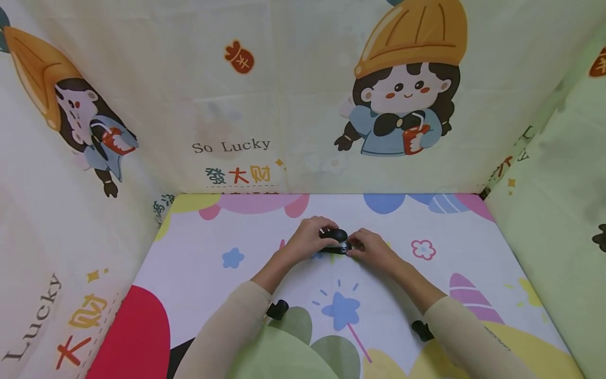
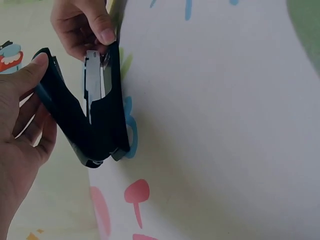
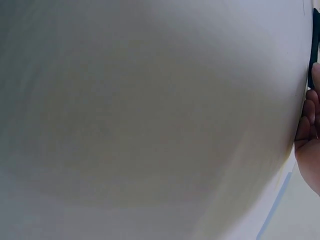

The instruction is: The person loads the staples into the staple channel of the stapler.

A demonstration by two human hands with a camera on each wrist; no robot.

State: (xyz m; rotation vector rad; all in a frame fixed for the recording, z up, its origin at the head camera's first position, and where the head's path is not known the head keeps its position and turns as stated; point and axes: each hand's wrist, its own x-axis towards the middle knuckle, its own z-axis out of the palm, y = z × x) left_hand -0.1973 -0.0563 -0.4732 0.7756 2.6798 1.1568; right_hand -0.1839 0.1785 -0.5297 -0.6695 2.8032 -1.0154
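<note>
A black stapler (image 1: 336, 235) lies on the table with its top arm swung up from its base. The bare metal staple channel (image 2: 93, 75) shows between the two halves in the left wrist view. My left hand (image 1: 307, 236) grips the raised top arm, thumb on its tip and fingers along its far side. Across from it, my right hand (image 1: 373, 249) pinches the front end of the base between thumb and curled fingers. In the right wrist view only part of the right hand (image 3: 310, 150) and a dark sliver of the stapler show, at the right edge.
A white tablecloth (image 1: 284, 295) with printed stars, flowers and coloured shapes covers the table. Cream cloth walls (image 1: 303, 121) with cartoon figures stand at the back and both sides. Small black devices sit at both wrists.
</note>
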